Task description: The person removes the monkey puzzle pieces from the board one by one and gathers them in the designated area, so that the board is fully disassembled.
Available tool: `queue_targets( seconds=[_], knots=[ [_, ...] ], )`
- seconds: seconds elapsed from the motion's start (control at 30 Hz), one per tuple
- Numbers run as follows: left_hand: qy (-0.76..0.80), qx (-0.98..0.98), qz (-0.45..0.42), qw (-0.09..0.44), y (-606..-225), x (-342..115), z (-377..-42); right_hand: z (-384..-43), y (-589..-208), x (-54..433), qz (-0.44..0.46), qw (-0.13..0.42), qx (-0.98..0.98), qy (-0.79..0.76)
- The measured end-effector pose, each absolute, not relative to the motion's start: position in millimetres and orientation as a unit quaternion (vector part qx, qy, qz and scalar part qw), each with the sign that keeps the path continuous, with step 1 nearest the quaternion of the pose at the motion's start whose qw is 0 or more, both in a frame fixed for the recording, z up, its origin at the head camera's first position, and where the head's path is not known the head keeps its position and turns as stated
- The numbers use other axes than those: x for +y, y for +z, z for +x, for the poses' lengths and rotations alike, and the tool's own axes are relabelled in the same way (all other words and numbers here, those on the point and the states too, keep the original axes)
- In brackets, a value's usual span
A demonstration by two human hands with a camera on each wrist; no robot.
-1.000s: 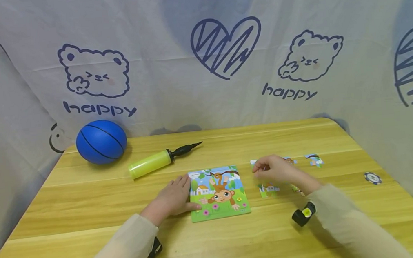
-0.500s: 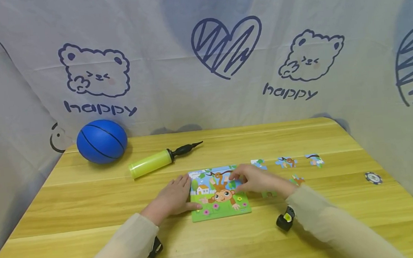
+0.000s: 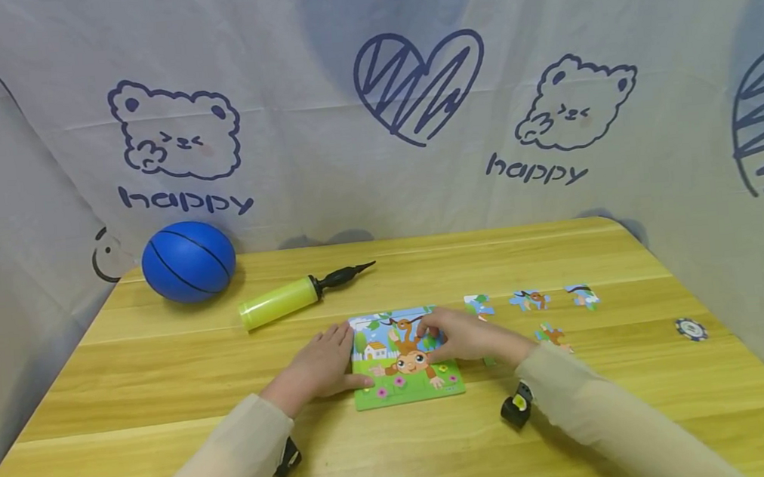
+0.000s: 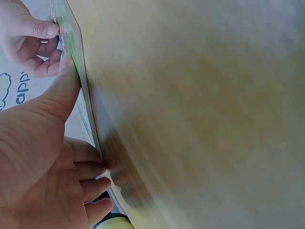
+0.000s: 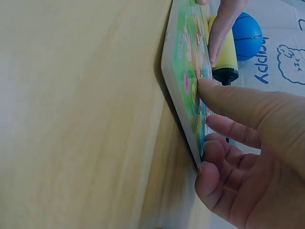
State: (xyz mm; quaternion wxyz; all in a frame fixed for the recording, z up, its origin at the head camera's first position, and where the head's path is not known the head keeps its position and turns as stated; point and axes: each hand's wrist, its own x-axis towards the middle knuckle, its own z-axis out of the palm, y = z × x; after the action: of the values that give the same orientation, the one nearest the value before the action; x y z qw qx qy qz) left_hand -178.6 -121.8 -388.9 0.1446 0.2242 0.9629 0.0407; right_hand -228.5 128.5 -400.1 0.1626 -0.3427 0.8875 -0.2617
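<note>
A square jigsaw puzzle board point(image 3: 399, 397) with a monkey picture lies flat on the table. My left hand point(image 3: 318, 361) rests along its left side, thumb on the picture and fingers at the edge; the left wrist view also shows these fingers point(image 4: 93, 183) extended. Over the right part of the board is my right hand point(image 3: 467, 333), its thumb and index finger pinching at a puzzle piece in the picture. In the right wrist view, the thumb point(image 5: 228, 98) meets the board's surface while the other fingers curl at its edge. The pinched piece is mostly hidden.
Several loose puzzle pieces lie to the right, including a monkey piece point(image 3: 530, 300) and a branch piece point(image 3: 583, 297). A poker chip point(image 3: 691, 329) sits farther right. Behind the left hand are a yellow hand pump point(image 3: 281, 302) and a blue ball point(image 3: 189, 261). A printed curtain hangs behind the table.
My right hand has moved left from above the loose pieces onto the right part of the puzzle board, uncovering some pieces. My left hand has stayed in place.
</note>
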Motion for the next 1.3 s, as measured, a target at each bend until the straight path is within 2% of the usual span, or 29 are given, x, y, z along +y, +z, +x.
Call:
queue_targets(
  seconds=[0.63,1.07,1.3],
  knots=[
    [0.049,0.963,0.220,0.147,-390,-121,-180,-225,-402,130,-0.342,0.149,0.882,-0.289],
    [0.050,0.963,0.219,0.148,-391,-122,-181,-223,-401,135,-0.310,0.143,0.876,-0.340],
    [0.041,0.963,0.221,0.151,-387,-121,-180,-225,-396,148,-0.282,0.189,0.838,-0.428]
  ],
)
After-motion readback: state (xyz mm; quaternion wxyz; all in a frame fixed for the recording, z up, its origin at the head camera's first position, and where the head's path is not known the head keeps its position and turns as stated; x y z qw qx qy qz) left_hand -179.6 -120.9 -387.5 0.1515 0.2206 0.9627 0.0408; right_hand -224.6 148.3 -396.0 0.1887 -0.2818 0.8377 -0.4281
